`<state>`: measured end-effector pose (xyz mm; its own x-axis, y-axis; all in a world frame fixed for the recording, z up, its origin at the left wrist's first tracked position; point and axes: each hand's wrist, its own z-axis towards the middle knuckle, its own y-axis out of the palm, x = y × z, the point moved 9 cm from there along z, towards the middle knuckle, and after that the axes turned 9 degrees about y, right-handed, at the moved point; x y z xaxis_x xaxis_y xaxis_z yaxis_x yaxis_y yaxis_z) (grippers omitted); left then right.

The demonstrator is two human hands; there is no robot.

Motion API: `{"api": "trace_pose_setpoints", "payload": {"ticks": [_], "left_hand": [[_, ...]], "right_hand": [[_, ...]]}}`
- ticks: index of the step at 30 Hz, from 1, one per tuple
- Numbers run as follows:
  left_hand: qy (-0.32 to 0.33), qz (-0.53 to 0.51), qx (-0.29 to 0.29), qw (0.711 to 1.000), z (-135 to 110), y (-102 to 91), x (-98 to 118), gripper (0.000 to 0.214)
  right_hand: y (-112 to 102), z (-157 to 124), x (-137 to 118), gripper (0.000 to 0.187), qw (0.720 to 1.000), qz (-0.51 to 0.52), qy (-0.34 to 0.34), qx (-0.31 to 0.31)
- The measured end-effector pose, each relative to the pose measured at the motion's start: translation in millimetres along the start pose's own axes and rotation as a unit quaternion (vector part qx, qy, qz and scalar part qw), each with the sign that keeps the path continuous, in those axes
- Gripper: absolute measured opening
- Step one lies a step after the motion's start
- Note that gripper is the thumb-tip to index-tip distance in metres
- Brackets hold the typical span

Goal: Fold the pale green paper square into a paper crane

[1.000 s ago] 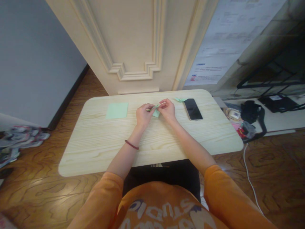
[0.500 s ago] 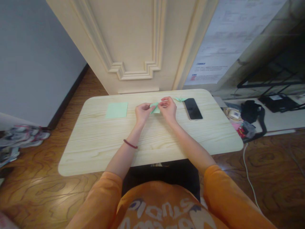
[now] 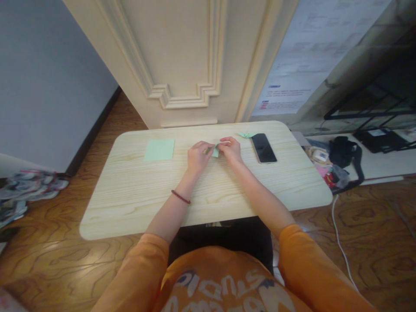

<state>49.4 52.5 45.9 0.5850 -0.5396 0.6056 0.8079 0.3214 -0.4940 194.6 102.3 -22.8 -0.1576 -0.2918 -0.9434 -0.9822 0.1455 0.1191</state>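
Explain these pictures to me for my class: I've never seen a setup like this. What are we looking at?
There is no machine here. These are a person's own bare hands, filmed by a camera worn on their head, looking forward and down. A wooden table holds a flat square of pale green paper, a small folded green paper figure and a smartphone. Between them, the left hand and right hand hold a small folded piece of green paper in their fingertips.
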Motion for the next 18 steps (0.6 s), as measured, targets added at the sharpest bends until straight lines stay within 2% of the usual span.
{"api": "trace_pose_setpoints", "payload": {"ticks": [4, 7, 13, 18], "left_hand": [[0.028, 0.028, -0.023, 0.999, 0.5, 3.4, 5.0, 0.014], [0.023, 0.01, -0.017, 1.0, 0.1, 4.4, 3.0, 0.013], [-0.028, -0.05, 0.034, 0.998, -1.5, 0.2, -7.6, 0.01], [-0.09, -0.104, 0.061, 0.989, -3.7, 1.3, -18.2, 0.013]], "right_hand": [[-0.4, -0.5, -0.9, 0.028, 1.0, -0.016, -0.006, 0.006], [-1.4, -2.0, -5.6, 0.028, 0.999, -0.041, -0.029, 0.009], [-2.3, -11.5, -27.0, 0.027, 0.988, -0.103, -0.116, 0.026], [-0.5, -21.0, -36.8, 0.026, 0.975, -0.155, -0.152, 0.041]]}}
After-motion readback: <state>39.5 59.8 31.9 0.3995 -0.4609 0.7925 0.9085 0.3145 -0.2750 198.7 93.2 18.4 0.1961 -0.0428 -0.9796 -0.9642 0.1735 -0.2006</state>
